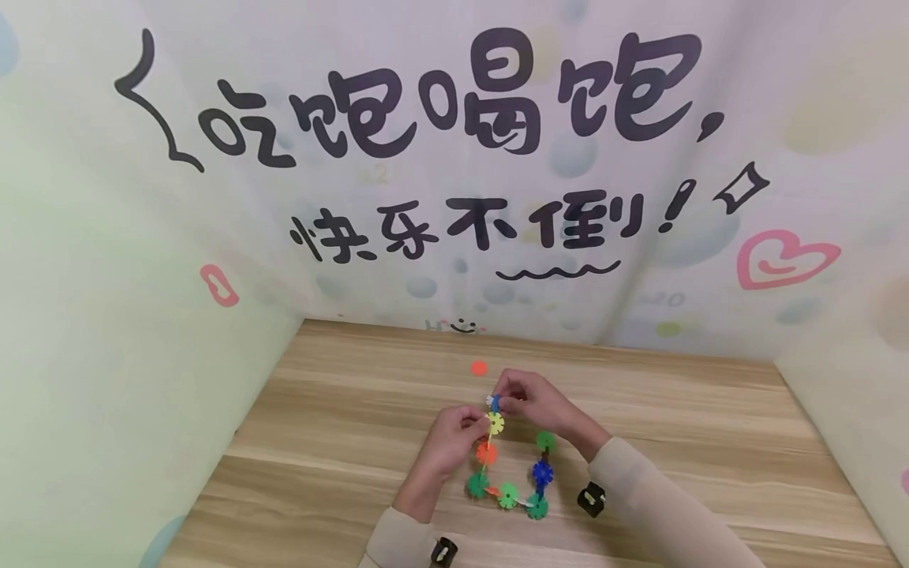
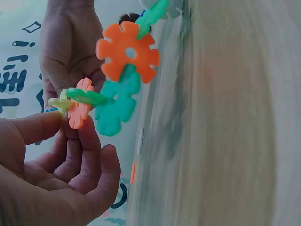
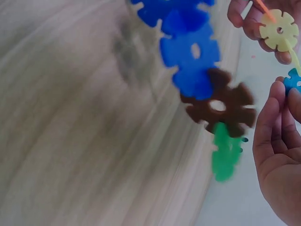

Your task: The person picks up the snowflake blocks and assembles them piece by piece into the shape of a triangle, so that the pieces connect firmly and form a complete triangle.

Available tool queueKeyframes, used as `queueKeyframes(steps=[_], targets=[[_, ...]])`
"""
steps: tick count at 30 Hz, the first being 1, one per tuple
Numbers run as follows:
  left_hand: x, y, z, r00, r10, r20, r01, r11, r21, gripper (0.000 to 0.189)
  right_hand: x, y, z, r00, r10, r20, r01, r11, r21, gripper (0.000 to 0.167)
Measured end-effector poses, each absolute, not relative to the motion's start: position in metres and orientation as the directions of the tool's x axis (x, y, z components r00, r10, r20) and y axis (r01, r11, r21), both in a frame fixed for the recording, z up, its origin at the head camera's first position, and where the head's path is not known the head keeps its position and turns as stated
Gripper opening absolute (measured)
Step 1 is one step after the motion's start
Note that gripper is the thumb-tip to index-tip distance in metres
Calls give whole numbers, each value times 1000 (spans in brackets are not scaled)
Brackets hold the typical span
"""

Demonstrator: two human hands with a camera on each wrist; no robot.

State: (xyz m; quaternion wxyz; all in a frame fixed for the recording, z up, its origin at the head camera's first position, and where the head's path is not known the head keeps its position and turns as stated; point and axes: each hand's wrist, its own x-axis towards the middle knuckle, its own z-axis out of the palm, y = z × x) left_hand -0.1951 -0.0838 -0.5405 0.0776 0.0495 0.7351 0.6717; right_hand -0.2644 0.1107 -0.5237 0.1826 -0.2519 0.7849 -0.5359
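A chain of notched plastic connector discs bends in a U shape between the hands. My left hand [image 1: 449, 442] pinches the chain at a yellow disc [image 1: 495, 424], with an orange disc [image 1: 486, 453] just below. My right hand [image 1: 538, 401] pinches a blue disc [image 3: 292, 82] that meets the yellow one's edge at the chain's end. Along the bottom run green discs, one a light green disc [image 1: 507, 495]. The other arm of the U has dark blue discs [image 1: 543, 472], a brown disc [image 3: 228, 103] and a green end disc [image 1: 545, 440]. In the left wrist view the chain hangs off the table.
An orange-red disc [image 1: 479, 368] lies flat on the wood-grain table [image 1: 341, 410] beyond the hands. A small white disc [image 1: 490, 400] shows beside the right fingertips. Printed cloth walls [image 1: 454, 292] stand behind and on both sides. A black device [image 1: 591, 499] sits at the right cuff.
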Motion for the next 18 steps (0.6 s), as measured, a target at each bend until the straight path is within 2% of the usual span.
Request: queueKeyframes(steps=[7, 18], targets=[[-193, -81, -538, -988, 136, -70, -56, 104, 993, 14, -262, 111, -525, -823, -568, 10, -232, 319, -919, 13], [-193, -80, -539, -990, 117, -83, -73, 84, 994, 14, -258, 110, -526, -823, -559, 98, -356, 375, -856, 13]])
